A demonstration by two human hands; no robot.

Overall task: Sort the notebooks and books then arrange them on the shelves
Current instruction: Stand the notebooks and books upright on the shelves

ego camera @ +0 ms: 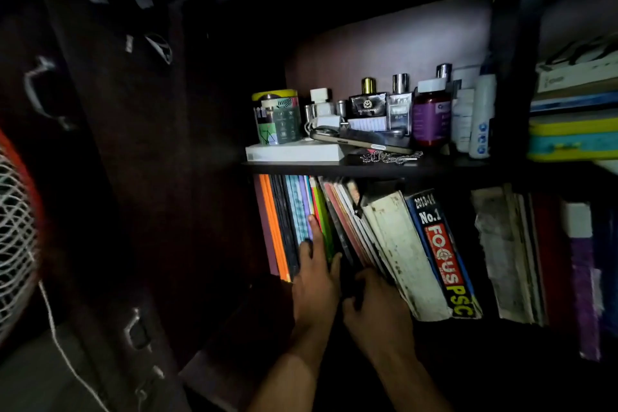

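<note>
Both hands work at the lower shelf of the dark wooden bookcase (368, 166). The left hand (314, 281) lies flat, fingers straight, pressing the upright row of thin colourful notebooks (291, 221). The right hand (371, 304), just beside it, curls its fingers round the bottom edges of the leaning thin books (347, 227). Touching these on the far side of the right hand leans a thick worn white book (401, 254), then a blue "FOCUS PSC" book (444, 254).

Step in hand, as judged: closing the gap between the two groups. The next move calls for tipping the leaning books upright against the notebooks while the left hand steadies the row.

Above the hands, bottles and a dark phone (361, 140) occupy the upper shelf.
</note>
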